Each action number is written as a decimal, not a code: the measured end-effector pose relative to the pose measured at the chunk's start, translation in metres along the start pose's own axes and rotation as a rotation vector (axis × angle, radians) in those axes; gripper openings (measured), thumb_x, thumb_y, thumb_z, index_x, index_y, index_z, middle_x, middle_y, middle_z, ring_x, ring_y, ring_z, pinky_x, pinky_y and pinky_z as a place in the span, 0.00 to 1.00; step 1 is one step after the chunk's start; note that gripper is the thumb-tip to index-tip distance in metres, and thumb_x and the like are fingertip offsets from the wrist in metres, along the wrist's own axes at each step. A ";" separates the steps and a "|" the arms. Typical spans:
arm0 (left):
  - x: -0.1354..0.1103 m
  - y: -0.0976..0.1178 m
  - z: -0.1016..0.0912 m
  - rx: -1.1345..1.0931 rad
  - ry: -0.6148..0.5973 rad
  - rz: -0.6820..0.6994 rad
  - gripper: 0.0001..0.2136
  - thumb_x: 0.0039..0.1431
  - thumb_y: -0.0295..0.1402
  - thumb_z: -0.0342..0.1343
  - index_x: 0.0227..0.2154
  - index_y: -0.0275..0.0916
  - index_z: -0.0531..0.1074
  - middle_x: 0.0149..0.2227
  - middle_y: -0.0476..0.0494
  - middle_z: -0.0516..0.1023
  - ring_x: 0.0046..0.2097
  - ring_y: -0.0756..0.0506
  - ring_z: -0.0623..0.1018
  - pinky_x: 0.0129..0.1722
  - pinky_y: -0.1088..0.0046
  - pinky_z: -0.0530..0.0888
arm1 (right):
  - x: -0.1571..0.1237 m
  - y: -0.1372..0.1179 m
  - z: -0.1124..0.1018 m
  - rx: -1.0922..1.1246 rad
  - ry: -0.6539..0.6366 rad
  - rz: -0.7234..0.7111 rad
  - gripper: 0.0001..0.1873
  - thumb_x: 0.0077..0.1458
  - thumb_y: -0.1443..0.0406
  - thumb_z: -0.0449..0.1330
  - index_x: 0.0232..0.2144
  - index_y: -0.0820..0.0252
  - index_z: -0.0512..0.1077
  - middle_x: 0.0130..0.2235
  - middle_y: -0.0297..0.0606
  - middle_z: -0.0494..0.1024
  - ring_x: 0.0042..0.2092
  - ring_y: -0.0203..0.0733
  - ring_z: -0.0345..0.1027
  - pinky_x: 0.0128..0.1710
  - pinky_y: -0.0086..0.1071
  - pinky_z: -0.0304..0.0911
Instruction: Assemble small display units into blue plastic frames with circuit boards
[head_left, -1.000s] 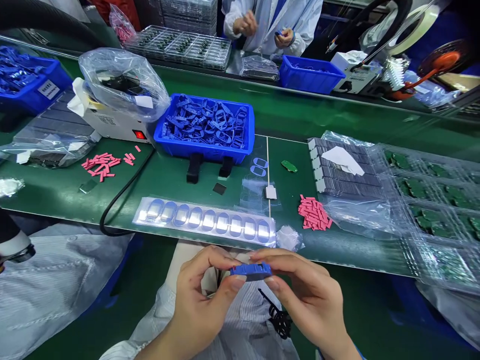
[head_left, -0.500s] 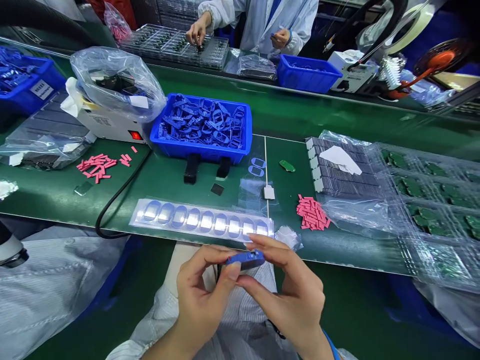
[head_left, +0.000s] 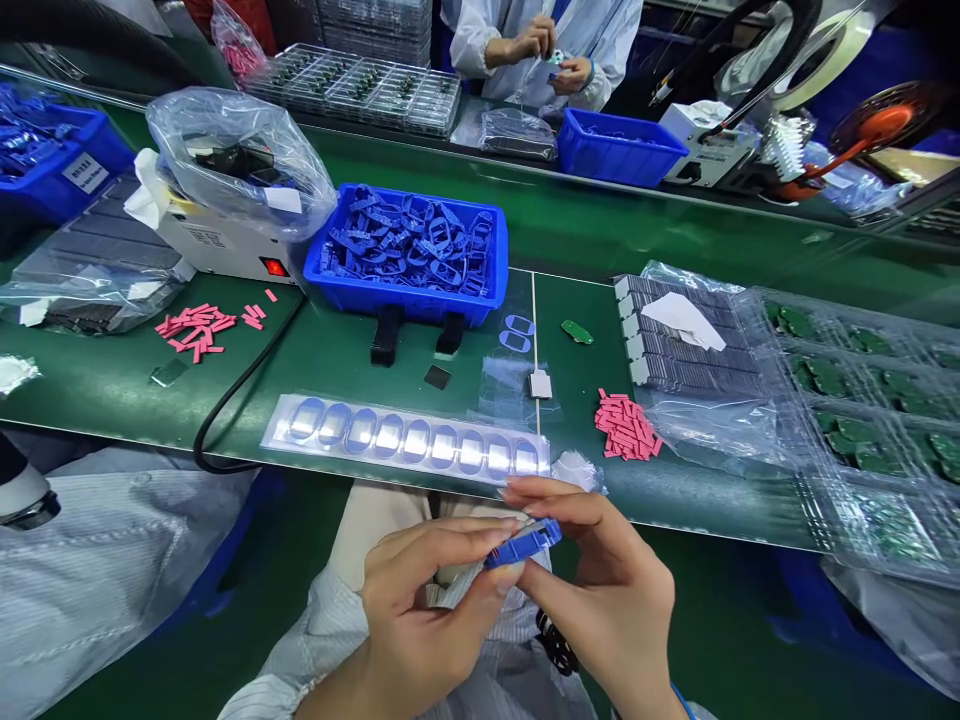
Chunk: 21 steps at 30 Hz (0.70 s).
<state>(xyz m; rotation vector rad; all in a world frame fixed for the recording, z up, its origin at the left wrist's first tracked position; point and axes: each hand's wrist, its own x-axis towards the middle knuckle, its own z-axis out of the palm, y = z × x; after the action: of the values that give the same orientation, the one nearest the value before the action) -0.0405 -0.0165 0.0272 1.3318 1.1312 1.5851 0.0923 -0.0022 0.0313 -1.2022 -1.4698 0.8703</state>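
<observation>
The left hand [head_left: 427, 620] pinches a blue plastic frame [head_left: 523, 545] between thumb and fingers, its fingers lying along the frame's upper side. The right hand [head_left: 604, 580] closes on the frame's far end with its fingertips [head_left: 525, 490] curled just above it. The frame sits tilted between the hands, and a pale strip of film [head_left: 457, 590] shows just below it beside the left hand.

Directly ahead of the hands, a sheet of oval film stickers [head_left: 405, 438] lies on the green conveyor belt [head_left: 337, 350]. A crumpled bit of clear film [head_left: 576, 470] sits ahead of the right hand, and farther right lies a heap of pink foam strips [head_left: 626, 425]. Beyond the hands, a blue plastic crate [head_left: 397, 298] is full of similar frames. Far right of the hands are circuit boards in a clear blister tray [head_left: 847, 400]. Across the belt, a co-worker's hands [head_left: 544, 55] work together.
</observation>
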 end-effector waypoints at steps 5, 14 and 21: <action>0.001 0.003 0.005 -0.047 0.033 -0.027 0.16 0.46 0.18 0.61 0.36 0.45 0.77 0.35 0.49 0.85 0.37 0.45 0.83 0.39 0.70 0.81 | 0.000 -0.003 0.000 0.006 0.035 -0.040 0.17 0.43 0.72 0.68 0.36 0.56 0.70 0.43 0.41 0.78 0.43 0.46 0.75 0.41 0.36 0.74; 0.002 0.003 0.005 -0.077 0.025 -0.088 0.14 0.47 0.20 0.62 0.34 0.44 0.79 0.33 0.48 0.85 0.35 0.45 0.83 0.39 0.72 0.81 | 0.006 -0.009 -0.008 0.103 0.014 0.068 0.11 0.43 0.71 0.69 0.31 0.56 0.74 0.37 0.38 0.81 0.36 0.44 0.78 0.33 0.31 0.77; 0.003 -0.001 0.005 -0.061 0.042 -0.161 0.10 0.47 0.22 0.63 0.32 0.43 0.79 0.29 0.48 0.85 0.32 0.45 0.84 0.34 0.75 0.81 | 0.008 -0.005 -0.022 -0.021 -0.056 0.035 0.09 0.45 0.69 0.68 0.32 0.54 0.78 0.35 0.36 0.82 0.36 0.44 0.78 0.35 0.31 0.77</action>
<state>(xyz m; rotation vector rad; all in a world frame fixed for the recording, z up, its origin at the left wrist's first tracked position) -0.0360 -0.0122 0.0273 1.1432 1.1754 1.5238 0.1123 0.0028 0.0427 -1.2317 -1.5101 0.9208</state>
